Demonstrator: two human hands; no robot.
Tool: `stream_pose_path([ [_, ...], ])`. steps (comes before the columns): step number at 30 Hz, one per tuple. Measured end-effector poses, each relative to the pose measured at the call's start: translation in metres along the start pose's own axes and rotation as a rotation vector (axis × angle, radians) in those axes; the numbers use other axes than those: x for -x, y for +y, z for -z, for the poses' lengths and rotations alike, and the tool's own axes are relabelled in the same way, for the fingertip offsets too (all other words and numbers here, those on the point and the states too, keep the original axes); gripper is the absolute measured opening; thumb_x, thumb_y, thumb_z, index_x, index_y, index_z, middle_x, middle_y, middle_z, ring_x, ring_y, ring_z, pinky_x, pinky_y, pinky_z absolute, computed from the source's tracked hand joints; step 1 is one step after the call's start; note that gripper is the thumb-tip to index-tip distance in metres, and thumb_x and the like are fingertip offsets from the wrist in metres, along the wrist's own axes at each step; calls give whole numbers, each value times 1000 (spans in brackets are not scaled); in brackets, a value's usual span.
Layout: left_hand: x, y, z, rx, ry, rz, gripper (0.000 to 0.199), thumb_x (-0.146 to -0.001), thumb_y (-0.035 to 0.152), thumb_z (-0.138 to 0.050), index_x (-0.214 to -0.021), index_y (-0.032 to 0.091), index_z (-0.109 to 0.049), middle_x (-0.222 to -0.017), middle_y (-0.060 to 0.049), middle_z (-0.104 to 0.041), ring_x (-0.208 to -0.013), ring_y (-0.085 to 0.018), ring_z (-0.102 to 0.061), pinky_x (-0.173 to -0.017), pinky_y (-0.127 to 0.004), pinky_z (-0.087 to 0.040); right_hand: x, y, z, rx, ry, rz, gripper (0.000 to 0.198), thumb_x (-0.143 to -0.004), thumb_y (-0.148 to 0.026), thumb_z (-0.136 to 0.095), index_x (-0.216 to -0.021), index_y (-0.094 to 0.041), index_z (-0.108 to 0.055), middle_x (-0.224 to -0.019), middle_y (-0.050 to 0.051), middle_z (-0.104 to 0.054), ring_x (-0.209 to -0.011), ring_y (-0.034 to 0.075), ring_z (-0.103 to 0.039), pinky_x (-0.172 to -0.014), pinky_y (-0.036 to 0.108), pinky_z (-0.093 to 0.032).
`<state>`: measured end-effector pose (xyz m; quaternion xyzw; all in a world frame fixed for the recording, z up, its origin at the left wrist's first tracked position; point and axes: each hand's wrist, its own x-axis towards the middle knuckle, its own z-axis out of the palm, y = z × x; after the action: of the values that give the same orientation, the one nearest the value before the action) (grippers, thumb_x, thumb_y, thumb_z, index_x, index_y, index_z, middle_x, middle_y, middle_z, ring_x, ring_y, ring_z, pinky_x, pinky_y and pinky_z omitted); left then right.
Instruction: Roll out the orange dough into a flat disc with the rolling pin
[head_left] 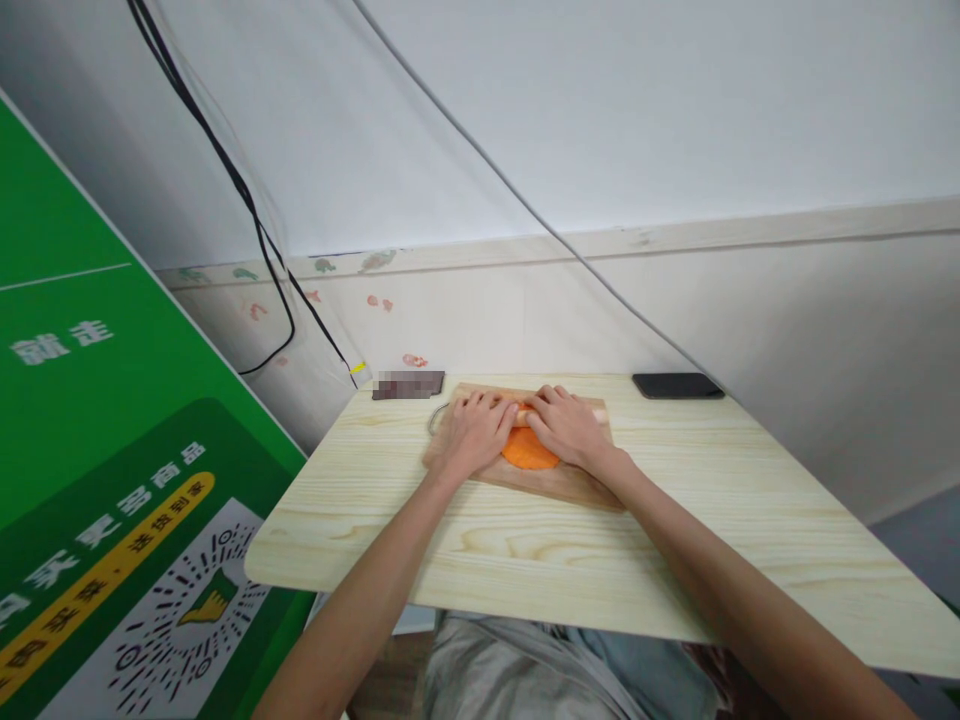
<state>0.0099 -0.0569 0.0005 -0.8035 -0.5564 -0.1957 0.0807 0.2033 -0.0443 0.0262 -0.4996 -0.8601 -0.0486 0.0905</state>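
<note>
Fingers of left hand [478,432] and right hand [568,425] laid over from above; whether they're wrapped tight, can't tell. Wooden board [577,485] beneath. Orange sheet [531,450] on board, between hands, near side of fingers. Rolling pin [599,412] under fingers, long axis left-right, both hands equally close, left end hidden.

The green signboard [112,410] bore white Chinese characters reading "就走" and "买更多商品", with "送货到家" legible on its yellow strip [106,587] beside a round scan code [210,600].
</note>
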Motion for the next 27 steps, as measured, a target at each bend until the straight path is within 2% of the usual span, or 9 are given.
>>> stream_pose_path([
  [4, 1, 1, 1, 4, -7, -3, 44, -117, 44, -34, -132, 31, -73, -138, -5, -74, -127, -27, -61, -113, -48, -43, 0, -1, 1, 1, 5, -3, 43, -114, -33, -36, -125, -15, -74, -126, 14, -71, -119, 27, -61, -100, 36, -46],
  [12, -2, -1, 3, -15, -37, -4, 45, -116, 47, -35, -125, 31, -76, -141, -5, -72, -128, -28, -61, -115, -50, -43, 0, 0, 2, 25, 9, 17, 45, -115, -36, -34, -123, -17, -75, -126, 15, -71, -119, 28, -62, -97, 37, -47],
  [19, -2, -1, 6, -32, -46, -30, 44, -116, 46, -36, -129, 32, -75, -141, -7, -72, -130, -28, -60, -116, -50, -42, 3, -1, -1, 17, 38, 14, 45, -116, -38, -34, -130, -16, -71, -128, 15, -71, -120, 29, -61, -98, 38, -47],
  [27, -1, -2, 6, -44, -54, -43, 45, -116, 48, -34, -134, 34, -73, -143, -7, -71, -130, -29, -59, -116, -50, -42, 1, 0, -3, -12, 43, 29, 47, -115, -37, -35, -127, -15, -75, -125, 16, -73, -118, 28, -62, -102, 38, -46],
])
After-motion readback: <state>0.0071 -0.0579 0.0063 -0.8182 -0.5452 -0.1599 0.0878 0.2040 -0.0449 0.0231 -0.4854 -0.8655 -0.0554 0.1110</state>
